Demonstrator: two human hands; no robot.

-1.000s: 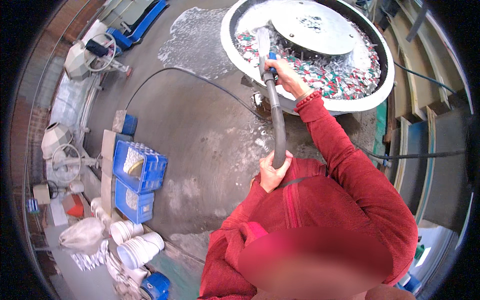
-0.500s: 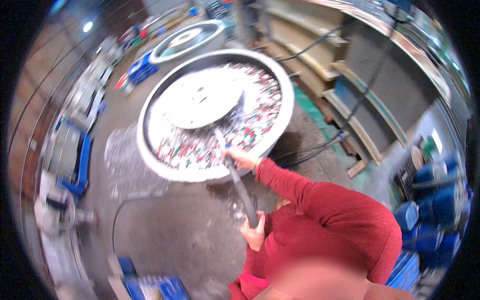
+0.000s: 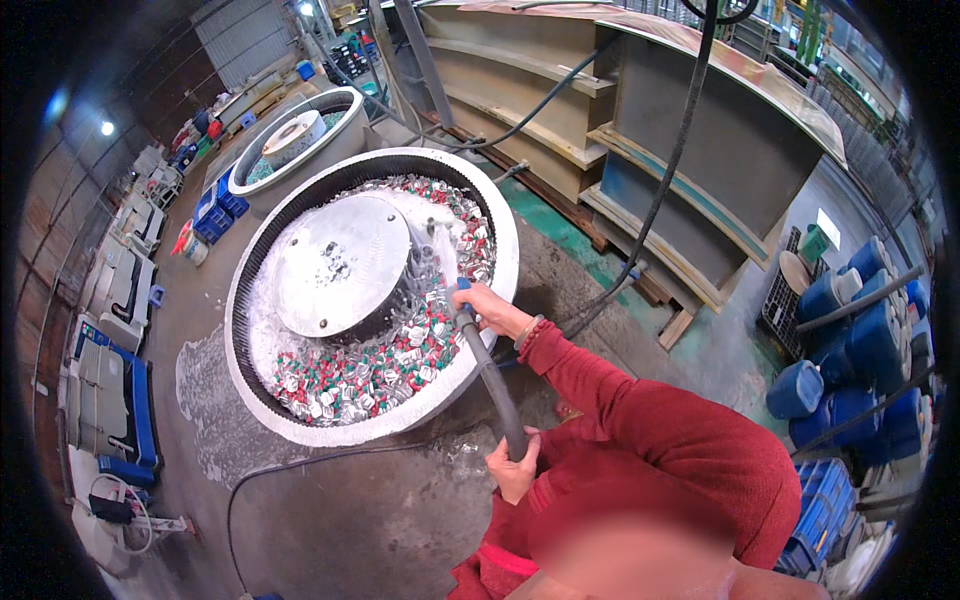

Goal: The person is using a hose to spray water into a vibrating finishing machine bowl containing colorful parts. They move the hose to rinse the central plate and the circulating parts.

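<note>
My right hand (image 3: 492,309) is closed around the front of a thick grey hose (image 3: 492,378), by its blue fitting. Farther back along the hose, my left hand (image 3: 515,468) wraps around it from below. White water sprays from the hose end into a large round tub (image 3: 506,240) with a ribbed dark inner wall. Inside the tub lie many small red, green, white and silvery pieces (image 3: 415,345), with white foam along the left side. A round metal lid (image 3: 345,262) with bolts covers the tub's raised middle, water beading on it.
A second round tub (image 3: 352,115) stands behind, beside blue crates (image 3: 213,212). Large grey panelled tanks (image 3: 680,150) line the right. Blue drums (image 3: 870,335) gather at far right. A thin dark hose (image 3: 262,472) crosses the wet floor; a black cable (image 3: 668,165) hangs at right.
The view has shifted, so the tub now sits lower and farther left. The spray still enters the tub, near the lid's right side. Both hands keep their hold on the hose.
</note>
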